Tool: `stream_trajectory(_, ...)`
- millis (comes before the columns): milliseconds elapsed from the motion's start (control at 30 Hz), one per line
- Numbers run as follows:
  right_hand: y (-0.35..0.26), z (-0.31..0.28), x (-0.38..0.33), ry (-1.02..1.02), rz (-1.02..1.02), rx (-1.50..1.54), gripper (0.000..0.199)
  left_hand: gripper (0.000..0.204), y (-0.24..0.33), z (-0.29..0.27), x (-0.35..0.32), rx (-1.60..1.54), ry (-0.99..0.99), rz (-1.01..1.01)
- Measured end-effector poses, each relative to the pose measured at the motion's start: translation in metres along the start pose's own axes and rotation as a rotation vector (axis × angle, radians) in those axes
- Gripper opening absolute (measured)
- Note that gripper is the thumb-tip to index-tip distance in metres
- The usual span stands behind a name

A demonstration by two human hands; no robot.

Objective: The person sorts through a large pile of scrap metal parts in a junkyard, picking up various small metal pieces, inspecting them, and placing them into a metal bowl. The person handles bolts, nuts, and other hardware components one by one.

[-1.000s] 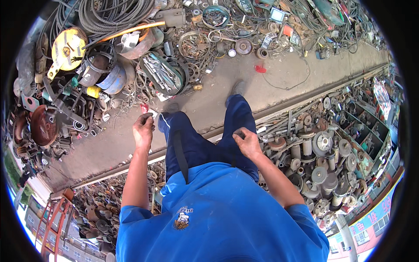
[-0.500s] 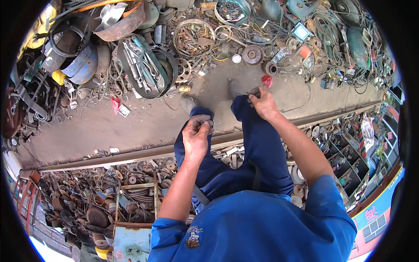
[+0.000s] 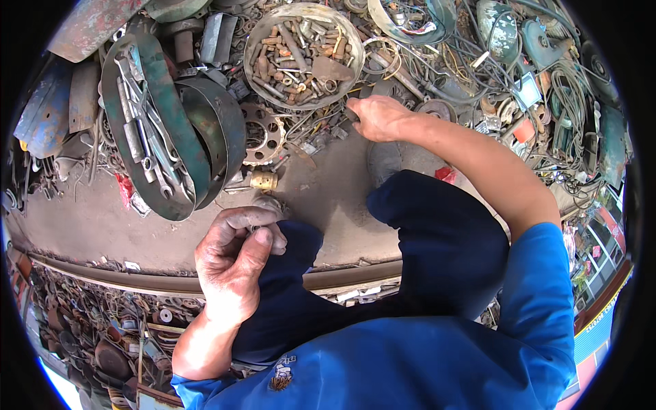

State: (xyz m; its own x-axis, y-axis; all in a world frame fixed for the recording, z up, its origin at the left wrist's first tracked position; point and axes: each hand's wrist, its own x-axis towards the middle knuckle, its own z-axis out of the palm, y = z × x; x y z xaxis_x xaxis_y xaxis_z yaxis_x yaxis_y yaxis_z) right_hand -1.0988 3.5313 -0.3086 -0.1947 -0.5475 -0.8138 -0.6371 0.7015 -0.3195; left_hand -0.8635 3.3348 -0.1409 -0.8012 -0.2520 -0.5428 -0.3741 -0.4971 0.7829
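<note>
My left hand (image 3: 236,253) is closed in front of my left knee, thumb against curled fingers. Something small shows at its fingertips, too little of it to name. My right hand (image 3: 379,117) is stretched out by the lower right rim of a round tub (image 3: 254,82) full of rusty bolts and pins (image 3: 290,51). Its fingers are bent together, and what they hold, if anything, I cannot make out. Left of the tub, a long green metal bin (image 3: 179,113) holds several wrenches (image 3: 147,123). A toothed metal ring (image 3: 273,140) lies between bin and tub.
A second tub (image 3: 447,20) stands at the far right amid cables (image 3: 574,89) and scrap. Behind my legs a metal beam (image 3: 137,280) runs across the ground. Small scrap parts (image 3: 102,328) are heaped beyond it. A brass-coloured cylinder (image 3: 264,180) lies near my left foot.
My body has bent forward, bringing the tub and the bin nearer. My right hand has moved forward and left to the tub's rim. My left hand has shifted left, still closed.
</note>
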Motion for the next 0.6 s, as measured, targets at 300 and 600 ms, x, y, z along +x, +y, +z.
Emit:
stream_trajectory(300,-0.008,-0.003,0.015,-0.086,-0.312,-0.086,0.022,0.023,0.009,0.004,-0.018,0.224,0.140,0.114)
stream_trajectory(600,-0.037,-0.061,0.033,0.034,-0.376,-0.108,0.023,0.015,-0.004,0.005,-0.045,0.273,0.105,0.128)
